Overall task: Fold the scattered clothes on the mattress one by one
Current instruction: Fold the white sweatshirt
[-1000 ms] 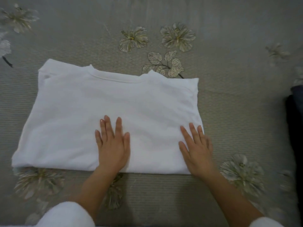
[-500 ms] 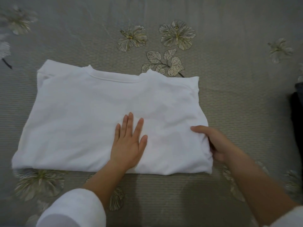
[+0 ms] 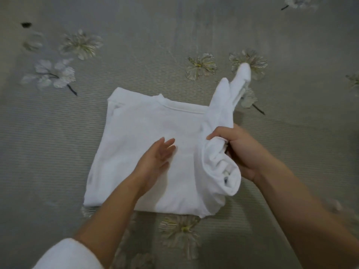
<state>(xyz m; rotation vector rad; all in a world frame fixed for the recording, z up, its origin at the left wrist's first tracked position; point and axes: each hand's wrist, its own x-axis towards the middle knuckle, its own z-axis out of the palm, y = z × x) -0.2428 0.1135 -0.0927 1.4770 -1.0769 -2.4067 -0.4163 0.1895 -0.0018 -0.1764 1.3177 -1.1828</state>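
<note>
head view: a white shirt [image 3: 139, 144] lies part-folded on the grey mattress [image 3: 48, 152], collar at the far edge and hem nearest the person. the mattress cover is printed with pale flowers [image 3: 81, 45].

the left hand [image 3: 155, 162] rests on the middle of the shirt, tilted toward its little-finger edge. its fingers [image 3: 167, 144] are straight and only slightly spread, pointing away and a little right, their tips on the flat cloth.

the right hand [image 3: 240, 152] grips the shirt's right side, which stands raised off the mattress and curls over toward the left. the thumb [image 3: 217, 133] lies across the top of the bunched cloth, and the other fingers are curled beneath and behind it, mostly hidden by fabric. below that hand the cloth rolls into a loose tube that hangs over the shirt's right hem corner. beyond the hand a narrow strip of the shirt rises up and away, its tip [image 3: 243, 71] over one of the printed flowers.

the two hands are near each other but apart, with flat shirt between them. a white cuff [image 3: 66, 255] covers the left forearm at the bottom edge.
</note>
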